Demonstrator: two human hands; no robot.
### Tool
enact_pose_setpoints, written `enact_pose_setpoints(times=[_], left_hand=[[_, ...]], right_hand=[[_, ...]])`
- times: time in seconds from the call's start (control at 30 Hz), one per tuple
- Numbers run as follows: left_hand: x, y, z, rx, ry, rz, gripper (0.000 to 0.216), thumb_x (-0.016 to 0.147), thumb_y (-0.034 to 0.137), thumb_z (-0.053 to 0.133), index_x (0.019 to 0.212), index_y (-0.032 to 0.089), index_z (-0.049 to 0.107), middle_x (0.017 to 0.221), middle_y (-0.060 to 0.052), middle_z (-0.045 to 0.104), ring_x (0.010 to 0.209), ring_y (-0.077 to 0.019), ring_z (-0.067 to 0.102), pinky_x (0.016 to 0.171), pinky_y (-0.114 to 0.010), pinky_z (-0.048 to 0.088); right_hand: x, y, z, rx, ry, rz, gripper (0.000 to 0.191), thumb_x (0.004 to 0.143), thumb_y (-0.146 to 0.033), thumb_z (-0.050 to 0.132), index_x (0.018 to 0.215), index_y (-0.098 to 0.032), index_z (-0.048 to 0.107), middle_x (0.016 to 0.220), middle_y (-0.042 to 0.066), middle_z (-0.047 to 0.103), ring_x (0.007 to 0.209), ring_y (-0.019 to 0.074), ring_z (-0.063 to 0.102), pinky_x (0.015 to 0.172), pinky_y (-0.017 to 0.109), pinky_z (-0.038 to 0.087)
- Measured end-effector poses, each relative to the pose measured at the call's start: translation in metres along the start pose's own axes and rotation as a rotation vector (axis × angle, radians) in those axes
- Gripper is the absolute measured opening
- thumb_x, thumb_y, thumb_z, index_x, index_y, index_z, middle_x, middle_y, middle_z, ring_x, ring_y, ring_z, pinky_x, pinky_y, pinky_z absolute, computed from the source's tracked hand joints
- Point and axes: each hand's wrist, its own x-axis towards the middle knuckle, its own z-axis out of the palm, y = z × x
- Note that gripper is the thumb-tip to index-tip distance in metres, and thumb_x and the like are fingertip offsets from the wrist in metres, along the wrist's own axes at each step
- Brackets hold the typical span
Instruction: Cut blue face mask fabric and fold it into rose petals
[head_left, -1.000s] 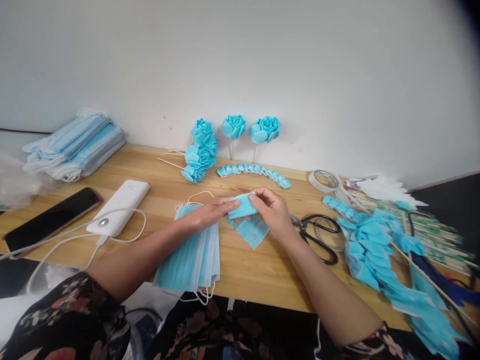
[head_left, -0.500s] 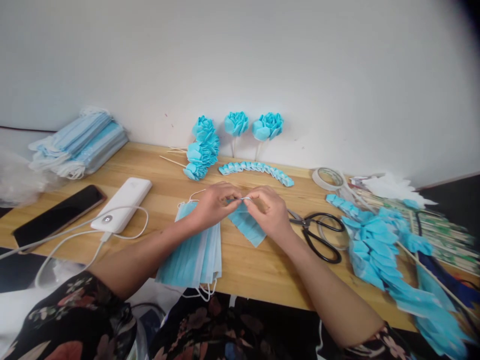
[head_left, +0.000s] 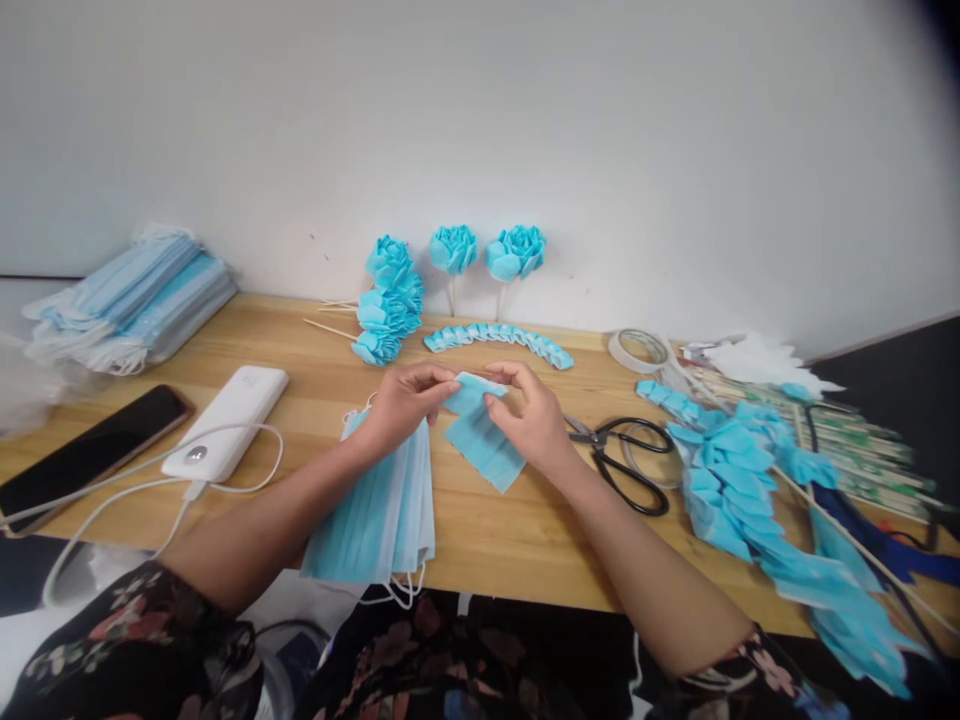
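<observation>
Between both hands hangs a piece of blue mask fabric (head_left: 486,445), its top edge folded over and its lower end loose above the table. My left hand (head_left: 405,400) pinches the upper left corner of the fabric. My right hand (head_left: 531,412) grips the right side, thumb in front. Under my left forearm lie several blue face masks (head_left: 390,510) with white ear loops. Just right of my right hand rest black-handled scissors (head_left: 630,450). Behind the hands lies a curved strip of folded blue fabric (head_left: 499,335).
Blue fabric flowers on sticks (head_left: 517,252) lean against the wall, beside a stack of flowers (head_left: 390,305). Stacked masks (head_left: 142,290), a phone (head_left: 97,450) and a cabled white power bank (head_left: 229,420) are left. Tape (head_left: 637,350) and pleated blue strips (head_left: 727,480) lie right.
The fabric's top, formerly pinched small between the fingertips, now shows as a wider folded flap. My hands have spread slightly apart. The whole view has shifted a little.
</observation>
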Motion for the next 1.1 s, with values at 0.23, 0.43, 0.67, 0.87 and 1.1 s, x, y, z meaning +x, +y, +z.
enact_pose_setpoints(times=[0.23, 0.43, 0.67, 0.87, 1.1], left_hand=[[0.002, 0.003, -0.001, -0.063, 0.036, -0.117, 0.024, 0.072, 0.038, 0.076, 0.072, 0.015, 0.068, 0.062, 0.003, 0.061, 0.040, -0.0053, 0.047, 0.043, -0.022, 0.036], [0.005, -0.006, -0.002, -0.154, 0.045, -0.172, 0.023, 0.067, 0.036, 0.080, 0.074, 0.015, 0.073, 0.075, -0.001, 0.070, 0.050, -0.0076, 0.055, 0.051, -0.024, 0.044], [0.005, -0.014, -0.001, -0.363, 0.017, -0.244, 0.023, 0.067, 0.032, 0.081, 0.074, 0.013, 0.071, 0.073, -0.002, 0.071, 0.071, -0.0139, 0.068, 0.078, -0.029, 0.051], [0.005, -0.012, 0.003, -0.392, 0.003, -0.249, 0.025, 0.068, 0.033, 0.081, 0.075, 0.013, 0.068, 0.073, -0.001, 0.068, 0.066, -0.0133, 0.067, 0.074, -0.029, 0.051], [0.002, -0.013, 0.004, -0.328, -0.002, -0.207, 0.023, 0.070, 0.033, 0.079, 0.076, 0.014, 0.068, 0.074, -0.001, 0.068, 0.070, -0.0135, 0.066, 0.077, -0.029, 0.052]], right_hand=[[0.001, 0.005, 0.000, 0.014, 0.040, 0.028, 0.036, 0.079, -0.018, 0.060, 0.115, -0.024, 0.058, 0.094, 0.003, 0.068, 0.093, 0.0208, 0.065, 0.089, 0.038, 0.050], [0.000, 0.008, 0.003, 0.153, 0.025, 0.162, 0.043, 0.079, -0.021, 0.060, 0.122, -0.026, 0.057, 0.091, 0.001, 0.063, 0.059, 0.0112, 0.056, 0.059, 0.028, 0.051], [0.003, 0.007, 0.011, 0.583, 0.012, 0.362, 0.046, 0.076, -0.027, 0.064, 0.120, -0.026, 0.055, 0.089, 0.000, 0.056, 0.071, 0.0143, 0.060, 0.061, 0.030, 0.060], [0.004, 0.007, 0.011, 0.678, 0.018, 0.381, 0.040, 0.076, -0.027, 0.066, 0.114, -0.025, 0.057, 0.090, 0.000, 0.058, 0.080, 0.0156, 0.063, 0.079, 0.036, 0.060], [0.001, 0.006, 0.011, 0.656, -0.120, 0.342, 0.055, 0.076, -0.028, 0.070, 0.128, -0.026, 0.051, 0.111, 0.007, 0.066, 0.102, 0.0210, 0.064, 0.093, 0.039, 0.053]])
